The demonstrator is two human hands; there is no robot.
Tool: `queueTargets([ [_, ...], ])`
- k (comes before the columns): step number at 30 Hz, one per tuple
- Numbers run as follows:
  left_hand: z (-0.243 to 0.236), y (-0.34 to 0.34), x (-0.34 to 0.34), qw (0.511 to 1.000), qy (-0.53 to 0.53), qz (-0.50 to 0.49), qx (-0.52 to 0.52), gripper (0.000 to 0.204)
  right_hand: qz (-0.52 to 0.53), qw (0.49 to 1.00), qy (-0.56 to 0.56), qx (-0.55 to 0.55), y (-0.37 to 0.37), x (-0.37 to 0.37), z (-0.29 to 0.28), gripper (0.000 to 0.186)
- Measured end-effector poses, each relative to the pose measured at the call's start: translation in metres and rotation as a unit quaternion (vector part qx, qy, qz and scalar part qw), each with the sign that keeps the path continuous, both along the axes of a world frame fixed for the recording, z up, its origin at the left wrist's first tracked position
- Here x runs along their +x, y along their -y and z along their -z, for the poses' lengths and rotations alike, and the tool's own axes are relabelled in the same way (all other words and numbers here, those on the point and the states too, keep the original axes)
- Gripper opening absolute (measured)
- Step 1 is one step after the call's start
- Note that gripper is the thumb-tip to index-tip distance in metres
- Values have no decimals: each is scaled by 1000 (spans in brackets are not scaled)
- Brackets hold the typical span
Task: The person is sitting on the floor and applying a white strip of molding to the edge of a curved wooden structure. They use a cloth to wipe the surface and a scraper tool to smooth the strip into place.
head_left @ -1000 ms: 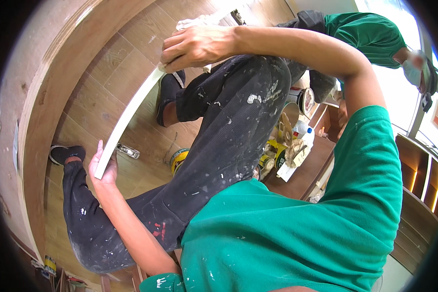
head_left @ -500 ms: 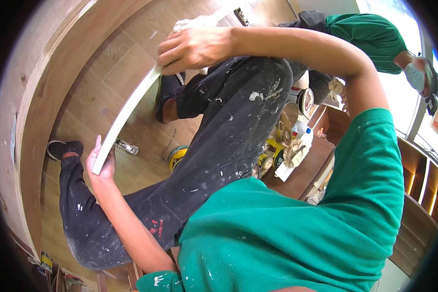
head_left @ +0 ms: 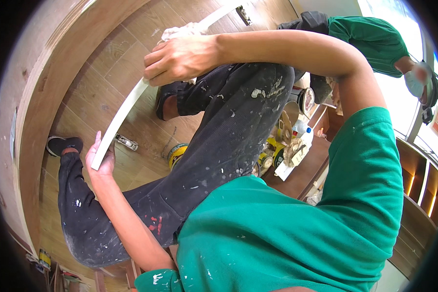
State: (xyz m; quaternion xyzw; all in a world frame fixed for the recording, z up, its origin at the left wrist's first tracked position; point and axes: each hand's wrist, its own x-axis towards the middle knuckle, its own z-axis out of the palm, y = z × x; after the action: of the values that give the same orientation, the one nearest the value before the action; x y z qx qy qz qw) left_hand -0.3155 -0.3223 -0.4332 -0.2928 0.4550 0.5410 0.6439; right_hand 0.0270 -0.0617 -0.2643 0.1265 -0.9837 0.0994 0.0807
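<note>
A long white strip (head_left: 124,113) runs slantwise from near my left hand up past my right hand toward the top of the view. My left hand (head_left: 102,159) holds its lower end between thumb and palm, one finger stretching up beside it. Bunched under my right hand (head_left: 182,58) is a whitish rag (head_left: 182,32), wrapped about the strip; the closed fingers press it on, and part of the rag pokes out beyond them. My bent right arm reaches across above my knee.
A multi-tool-like metal object (head_left: 126,142) and a yellow tub (head_left: 177,155) lie on the wooden floor. A curved wooden panel (head_left: 39,107) borders the left. At right are a bottle (head_left: 301,129), tape rolls and a putty-smeared board (head_left: 293,158). A person in green (head_left: 370,41) is at upper right.
My right hand and the rag have slid down along the strip toward my left hand. The left hand and the strip's lower end have shifted slightly up and left.
</note>
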Motion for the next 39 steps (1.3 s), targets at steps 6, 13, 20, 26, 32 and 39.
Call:
queueTargets([
  [6,3,3,-2,1000,-5,-6,8,63,13,999,43,-28,-25,30,-9,20],
  [13,5,4,-2,1000,-2,3,21,63,13,1000,24,-10,-36,49,-13,26],
  [20,14,5,-8,1000,3,0,16,62,14,999,23,-22,-16,17,-10,24],
  [26,32,14,-13,1000,-2,-4,20,63,28,999,34,5,-48,62,-9,28],
  [32,17,7,-9,1000,0,-21,7,65,37,999,39,0,2,5,-9,20],
  [39,22,0,-10,1000,5,-13,-3,54,46,998,42,-29,20,-18,0,23],
])
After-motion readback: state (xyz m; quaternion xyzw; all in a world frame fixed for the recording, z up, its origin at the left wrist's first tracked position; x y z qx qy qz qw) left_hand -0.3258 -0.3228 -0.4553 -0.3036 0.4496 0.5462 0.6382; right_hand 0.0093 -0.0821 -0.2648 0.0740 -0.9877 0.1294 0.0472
